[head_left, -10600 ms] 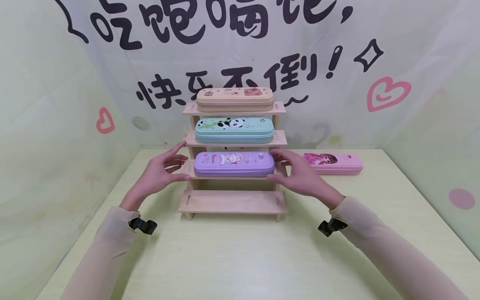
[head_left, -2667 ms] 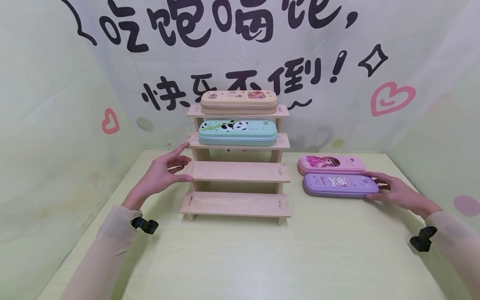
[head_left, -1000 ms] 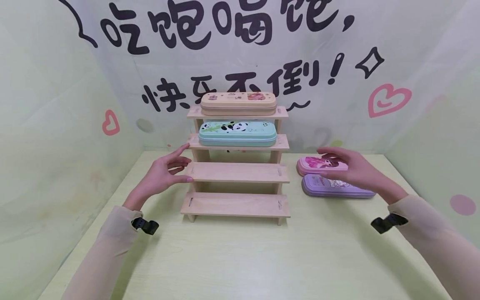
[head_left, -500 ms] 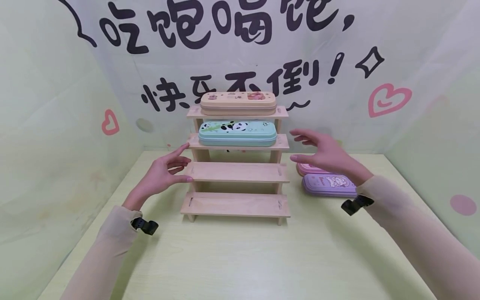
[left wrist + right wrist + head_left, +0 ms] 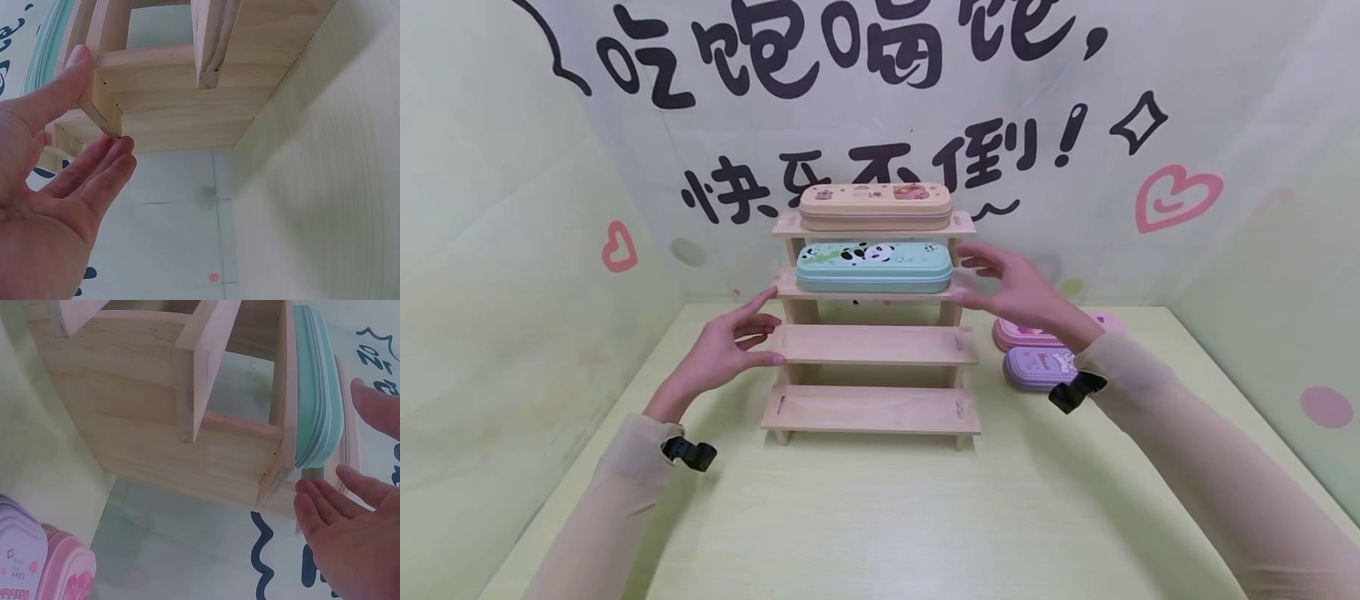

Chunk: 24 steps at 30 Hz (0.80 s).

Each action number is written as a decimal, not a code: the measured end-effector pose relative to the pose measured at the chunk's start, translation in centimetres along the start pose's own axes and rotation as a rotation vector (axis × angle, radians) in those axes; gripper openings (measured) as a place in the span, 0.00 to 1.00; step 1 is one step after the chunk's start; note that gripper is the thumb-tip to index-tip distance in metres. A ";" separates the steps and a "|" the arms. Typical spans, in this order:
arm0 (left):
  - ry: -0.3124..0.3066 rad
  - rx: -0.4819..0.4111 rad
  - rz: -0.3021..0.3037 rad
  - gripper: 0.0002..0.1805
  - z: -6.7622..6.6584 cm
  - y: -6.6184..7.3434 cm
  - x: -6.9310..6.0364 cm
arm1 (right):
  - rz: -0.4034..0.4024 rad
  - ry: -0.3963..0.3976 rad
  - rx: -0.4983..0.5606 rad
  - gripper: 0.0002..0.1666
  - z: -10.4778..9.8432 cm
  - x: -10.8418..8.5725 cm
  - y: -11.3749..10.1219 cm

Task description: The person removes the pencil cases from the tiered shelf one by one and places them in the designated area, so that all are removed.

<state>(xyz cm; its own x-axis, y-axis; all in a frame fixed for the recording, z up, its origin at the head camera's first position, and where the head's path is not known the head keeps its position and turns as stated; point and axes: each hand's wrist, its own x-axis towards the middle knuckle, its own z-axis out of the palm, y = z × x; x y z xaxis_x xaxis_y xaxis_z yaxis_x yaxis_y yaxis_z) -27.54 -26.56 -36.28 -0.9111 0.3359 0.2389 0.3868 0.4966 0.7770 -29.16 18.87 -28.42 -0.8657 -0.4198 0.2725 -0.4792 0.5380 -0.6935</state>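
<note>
Teal and oblong, the panda-print case (image 5: pixel 874 268) lies on the second-highest shelf (image 5: pixel 787 283) of a pale wooden four-step rack (image 5: pixel 874 408). The left hand (image 5: pixel 721 346) grips the rack's left end; the right hand (image 5: pixel 1021 292), fingers parted and empty, apparently reaches for the case; a pinch seems called for.

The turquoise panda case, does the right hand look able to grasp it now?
Probably yes: the right hand is open beside the right end of the turquoise panda case, and nothing visible stands between hand and case.
</note>
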 end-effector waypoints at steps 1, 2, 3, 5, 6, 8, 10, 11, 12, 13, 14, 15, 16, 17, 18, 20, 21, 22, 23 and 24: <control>-0.001 -0.001 0.002 0.59 0.0 0.0 0.0 | 0.006 -0.001 0.005 0.46 0.1 0.2 -0.1; 0.000 -0.003 0.003 0.59 0.0 0.0 0.0 | 0.011 -0.003 0.012 0.46 0.1 0.4 -0.2; -0.001 -0.006 0.004 0.59 0.0 0.0 0.0 | 0.016 -0.003 0.015 0.46 0.2 0.7 -0.3; -0.002 -0.010 0.006 0.59 0.0 0.1 0.0 | 0.025 -0.012 0.026 0.46 0.4 1.1 -0.4; -0.001 -0.010 0.006 0.59 0.0 0.1 0.0 | 0.027 -0.016 0.029 0.46 0.5 1.3 -0.4; 0.000 -0.011 0.006 0.59 0.0 0.0 0.0 | 0.029 -0.021 0.035 0.47 0.7 1.6 -0.4; 0.000 -0.009 0.006 0.59 0.0 0.0 0.0 | 0.037 -0.026 0.049 0.48 0.8 1.9 -0.4; 0.000 -0.009 0.005 0.59 0.0 0.0 0.0 | 0.038 -0.027 0.059 0.48 0.9 2.0 -0.5; 0.000 -0.009 0.005 0.59 0.0 0.0 0.0 | 0.042 -0.027 0.067 0.47 0.9 2.0 -0.5; 0.000 -0.008 0.005 0.59 0.0 0.1 0.0 | 0.045 -0.027 0.080 0.47 0.9 2.1 -0.5; 0.000 -0.007 0.004 0.59 0.0 0.1 0.0 | 0.047 -0.025 0.094 0.46 1.0 2.2 -0.6; -0.001 -0.008 0.003 0.59 0.0 0.1 0.0 | 0.050 -0.022 0.109 0.45 1.0 2.3 -0.6; -0.001 -0.010 0.003 0.59 0.0 0.1 0.0 | 0.051 -0.018 0.123 0.45 1.0 2.3 -0.6; -0.001 -0.013 0.003 0.59 0.0 0.1 0.0 | 0.053 -0.015 0.131 0.44 1.0 2.4 -0.6; -0.001 -0.017 0.003 0.59 0.0 0.2 0.0 | 0.058 -0.012 0.138 0.43 1.1 2.4 -0.7; -0.002 -0.024 0.002 0.59 0.0 0.2 0.0 | 0.067 -0.010 0.136 0.44 1.1 2.5 -0.9; -0.002 -0.026 0.001 0.59 0.0 0.2 0.0 | 0.072 -0.011 0.133 0.44 1.1 2.6 -0.9; -0.002 -0.029 0.000 0.59 0.0 0.2 0.0 | 0.075 -0.014 0.126 0.45 1.1 2.7 -1.0; -0.002 -0.028 -0.002 0.59 0.0 0.3 0.0 | 0.076 -0.019 0.119 0.46 1.1 2.8 -1.1; -0.003 -0.027 -0.002 0.59 0.0 0.3 0.0 | 0.075 -0.025 0.112 0.48 1.2 2.9 -1.1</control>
<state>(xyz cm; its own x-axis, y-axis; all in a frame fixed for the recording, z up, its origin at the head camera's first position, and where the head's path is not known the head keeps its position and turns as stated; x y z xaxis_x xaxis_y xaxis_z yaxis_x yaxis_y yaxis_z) -27.44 -26.40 -36.10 -0.9116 0.3369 0.2357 0.3808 0.4759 0.7928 -30.96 16.19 -27.60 -0.8939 -0.4003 0.2017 -0.3932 0.4844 -0.7815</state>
